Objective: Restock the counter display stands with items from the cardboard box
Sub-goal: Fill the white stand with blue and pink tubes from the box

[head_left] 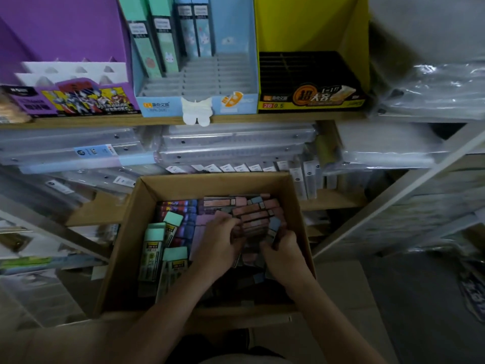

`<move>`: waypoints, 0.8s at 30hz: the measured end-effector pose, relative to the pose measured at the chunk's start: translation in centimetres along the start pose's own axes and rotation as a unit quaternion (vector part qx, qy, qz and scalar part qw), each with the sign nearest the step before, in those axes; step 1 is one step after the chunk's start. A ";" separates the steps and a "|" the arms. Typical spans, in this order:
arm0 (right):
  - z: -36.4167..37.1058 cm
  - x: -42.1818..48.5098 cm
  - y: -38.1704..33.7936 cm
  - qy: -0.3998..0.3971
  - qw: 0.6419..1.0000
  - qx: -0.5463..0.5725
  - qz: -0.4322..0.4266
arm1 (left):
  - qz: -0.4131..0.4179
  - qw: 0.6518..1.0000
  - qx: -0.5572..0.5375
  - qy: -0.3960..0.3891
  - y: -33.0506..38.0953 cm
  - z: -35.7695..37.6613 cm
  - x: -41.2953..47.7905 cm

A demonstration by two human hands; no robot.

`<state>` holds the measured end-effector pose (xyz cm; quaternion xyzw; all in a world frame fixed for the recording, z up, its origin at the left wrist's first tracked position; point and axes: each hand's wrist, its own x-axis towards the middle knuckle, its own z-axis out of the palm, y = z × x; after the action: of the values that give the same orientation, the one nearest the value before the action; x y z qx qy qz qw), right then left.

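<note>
Fingers (228, 222) of the left hand (217, 245) and of the right hand (283, 254) curl round a bundle of pink slim packs (252, 214) inside the cardboard box (124, 245). Mint-topped packs (157, 248) lie at the box's left side. On the shelf above stand the purple display stand (65, 35), the blue display stand (236, 35) and the yellow display stand (301, 22).

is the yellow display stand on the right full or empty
Empty: the yellow cardboard display stand holds only its black divider tray, whose slots all show bare, with no packs standing in them.
</note>
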<state>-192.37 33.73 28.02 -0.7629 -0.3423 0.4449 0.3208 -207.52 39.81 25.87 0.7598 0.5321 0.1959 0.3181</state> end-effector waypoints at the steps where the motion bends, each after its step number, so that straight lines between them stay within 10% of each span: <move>1: 0.1 -0.3 0.1 -0.036 0.996 0.079 0.026 | 0.016 1.000 0.005 -0.007 0.2 0.1 0.2; 6: 0.5 -0.6 0.3 -0.045 0.962 0.239 0.121 | 0.053 0.997 0.037 -0.036 1.4 0.4 0.6; 24: 0.2 -0.8 -1.9 -0.092 0.943 0.266 0.177 | -0.097 0.987 -0.048 -0.123 2.0 -0.3 -0.5</move>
<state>-193.27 34.15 29.79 -0.6537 -0.0988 0.6377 0.3953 -206.47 38.94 27.49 0.7066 0.5504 0.0946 0.4345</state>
